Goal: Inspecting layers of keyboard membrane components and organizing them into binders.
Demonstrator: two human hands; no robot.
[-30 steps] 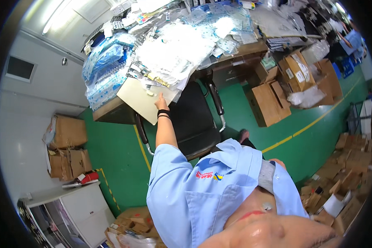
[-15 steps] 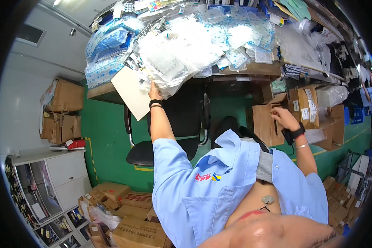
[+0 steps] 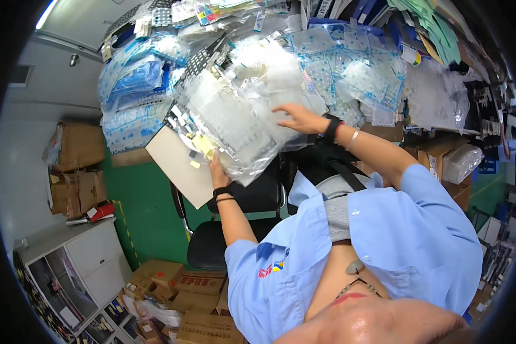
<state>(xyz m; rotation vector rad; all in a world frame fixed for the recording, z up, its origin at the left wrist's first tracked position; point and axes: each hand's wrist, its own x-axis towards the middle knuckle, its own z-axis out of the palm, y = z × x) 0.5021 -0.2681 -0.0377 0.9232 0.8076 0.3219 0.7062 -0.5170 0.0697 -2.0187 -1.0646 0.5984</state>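
L hand (image 3: pixel 218 172) right by flat beige rectangular board (image 3: pixel 179 166) & clear crinkled plastic bags (image 3: pixel 257 140), grip can't tell; R hand (image 3: pixel 301 119) over bags, fingers loosely spread.

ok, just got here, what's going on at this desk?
A person is handling clear plastic bags heaped on a cluttered desk. Their left hand is at the near edge of the heap, beside a pale board that juts past the desk edge; its exact grip is unclear. The right hand is over the heap, fingers spread. More blue-patterned packs are piled to the left, and a black chair stands below.
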